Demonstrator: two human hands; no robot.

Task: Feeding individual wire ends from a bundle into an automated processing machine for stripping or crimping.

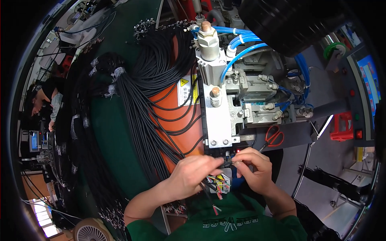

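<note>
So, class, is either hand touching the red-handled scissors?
No, the red-handled scissors lie above the right hand in the picture, apart from it, and the left hand is farther away.

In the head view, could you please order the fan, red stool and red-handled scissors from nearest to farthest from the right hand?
1. Red-handled scissors, just above the right hand.
2. Red stool, farther right.
3. Fan, at lower left.

floor (338, 154) grey | red stool (342, 126) right | green tabletop (110, 116) left | bright panes (42, 211) lower left, probably a window
</note>
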